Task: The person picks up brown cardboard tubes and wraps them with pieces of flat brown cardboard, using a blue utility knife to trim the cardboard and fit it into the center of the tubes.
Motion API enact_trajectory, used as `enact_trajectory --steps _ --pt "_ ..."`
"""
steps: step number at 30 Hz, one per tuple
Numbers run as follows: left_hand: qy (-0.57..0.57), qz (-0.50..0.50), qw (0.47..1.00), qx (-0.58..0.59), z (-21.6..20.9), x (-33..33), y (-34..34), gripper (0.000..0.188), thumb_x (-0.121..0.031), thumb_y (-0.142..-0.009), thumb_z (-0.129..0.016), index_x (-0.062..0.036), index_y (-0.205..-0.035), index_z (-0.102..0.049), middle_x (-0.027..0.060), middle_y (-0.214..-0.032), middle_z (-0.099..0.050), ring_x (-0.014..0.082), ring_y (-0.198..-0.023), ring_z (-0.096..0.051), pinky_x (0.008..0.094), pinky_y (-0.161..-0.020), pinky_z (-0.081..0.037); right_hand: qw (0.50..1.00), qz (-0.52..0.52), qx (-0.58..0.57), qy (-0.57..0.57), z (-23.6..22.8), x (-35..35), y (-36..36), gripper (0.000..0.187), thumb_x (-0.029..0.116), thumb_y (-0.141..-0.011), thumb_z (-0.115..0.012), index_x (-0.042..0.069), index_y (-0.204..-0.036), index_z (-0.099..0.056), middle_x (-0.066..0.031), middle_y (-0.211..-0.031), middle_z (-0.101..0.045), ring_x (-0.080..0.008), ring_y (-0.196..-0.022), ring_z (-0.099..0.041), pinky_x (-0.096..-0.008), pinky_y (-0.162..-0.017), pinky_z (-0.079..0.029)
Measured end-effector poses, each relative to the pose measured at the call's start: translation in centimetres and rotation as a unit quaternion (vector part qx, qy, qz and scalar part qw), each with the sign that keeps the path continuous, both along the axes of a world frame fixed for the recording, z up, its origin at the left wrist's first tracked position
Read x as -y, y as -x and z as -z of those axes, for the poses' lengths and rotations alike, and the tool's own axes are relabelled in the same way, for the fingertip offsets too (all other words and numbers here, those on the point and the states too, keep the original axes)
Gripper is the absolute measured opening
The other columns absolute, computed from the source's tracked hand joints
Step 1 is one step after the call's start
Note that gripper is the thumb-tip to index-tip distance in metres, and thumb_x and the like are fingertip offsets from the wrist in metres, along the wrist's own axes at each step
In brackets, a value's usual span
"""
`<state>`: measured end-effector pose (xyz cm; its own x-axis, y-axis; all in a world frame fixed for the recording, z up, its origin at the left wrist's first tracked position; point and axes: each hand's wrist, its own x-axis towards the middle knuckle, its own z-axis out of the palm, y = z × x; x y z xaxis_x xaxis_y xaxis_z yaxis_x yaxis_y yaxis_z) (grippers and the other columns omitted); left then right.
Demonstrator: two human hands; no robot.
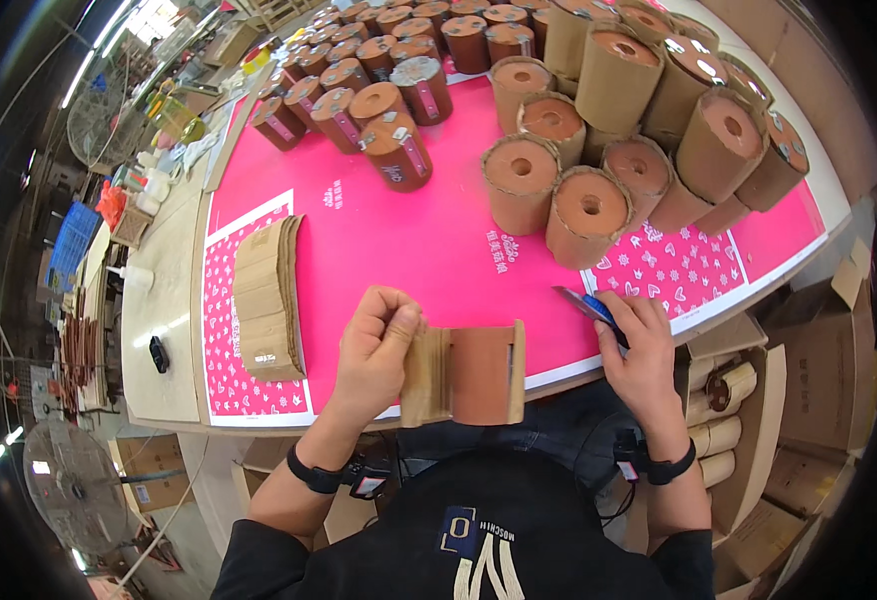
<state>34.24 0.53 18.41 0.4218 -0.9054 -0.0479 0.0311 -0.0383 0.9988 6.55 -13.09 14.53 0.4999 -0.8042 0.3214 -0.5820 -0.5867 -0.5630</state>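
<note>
Head view:
- left hand [384, 340]: thumb and fingers pinched on the left edge of a cardboard piece [425, 385];
- reddish-brown cylinder [481, 375]: before the torso, overlapping the table's near edge; cardboard piece at its left side, a narrow cardboard strip along its right; whether it rests on the table cannot be told;
- right hand [644, 350]: fingers closed around a blue-handled knife [597, 307]; blade bare, pointing up and leftward over the pink sheet [409, 250];
- cardboard stack [267, 300]: on the sheet's left part;
- cardboard-wrapped cylinders [614, 95]: grouped upper right, round holes in several tops;
- bare cylinders [396, 160]: upright, clustered farther back.
</note>
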Motion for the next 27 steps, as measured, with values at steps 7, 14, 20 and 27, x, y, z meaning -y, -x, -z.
enact_trajectory --steps 7,14,20,27 --pt "-0.009 -0.016 0.983 0.182 -1.1 0.6 2.0 0.012 -0.013 -0.104 -0.061 -0.0015 -0.102 -0.059 -0.0016 -0.086 -0.059 0.0054 -0.081 -0.054 0.023 -0.073 -0.046 0.987 -0.051 0.002 0.152 -2.9 -3.9 -3.1 0.041 0.02 -0.083 -0.078 0.006 -0.12 -0.067 -0.0106 -0.106 -0.067 -0.0337 -0.1 -0.059 -0.0462 -0.093 -0.045" --pt "0.026 -0.016 0.983 0.181 -1.2 2.1 4.0 0.013 -0.014 -0.104 -0.062 -0.0015 -0.101 -0.06 0.0029 -0.083 -0.064 0.0083 -0.077 -0.059 0.0263 -0.069 -0.05 0.889 -0.152 0.153 -0.404 -5.8 -6.5 -6.3 0.038 0.033 -0.087 -0.083 0.002 -0.099 -0.066 -0.0067 -0.081 -0.068 -0.0122 -0.067 -0.064 -0.0282 -0.062 -0.052" --pt "0.044 -0.016 0.987 0.151 0.5 2.4 3.7 0.013 -0.015 -0.102 -0.064 -0.0019 -0.102 -0.061 0.0027 -0.084 -0.064 0.0091 -0.079 -0.06 0.0265 -0.072 -0.05 0.853 -0.174 0.127 -0.476 -4.7 -5.2 -4.8 0.028 0.023 -0.099 -0.07 -0.002 -0.11 -0.065 -0.0055 -0.084 -0.068 -0.0102 -0.071 -0.064 -0.0259 -0.066 -0.052" --pt "0.004 0.15 0.974 0.17 1.1 1.0 -0.2 0.025 -0.02 -0.092 -0.077 -0.0016 -0.1 -0.062 0.0031 -0.086 -0.059 0.0106 -0.085 -0.057 0.0286 -0.076 -0.049 0.847 -0.099 0.22 -0.473 -4.1 -4.5 -3.6 0.021 0.015 -0.101 -0.065 -0.001 -0.114 -0.071 -0.0047 -0.084 -0.068 -0.0105 -0.07 -0.062 -0.0265 -0.065 -0.051"
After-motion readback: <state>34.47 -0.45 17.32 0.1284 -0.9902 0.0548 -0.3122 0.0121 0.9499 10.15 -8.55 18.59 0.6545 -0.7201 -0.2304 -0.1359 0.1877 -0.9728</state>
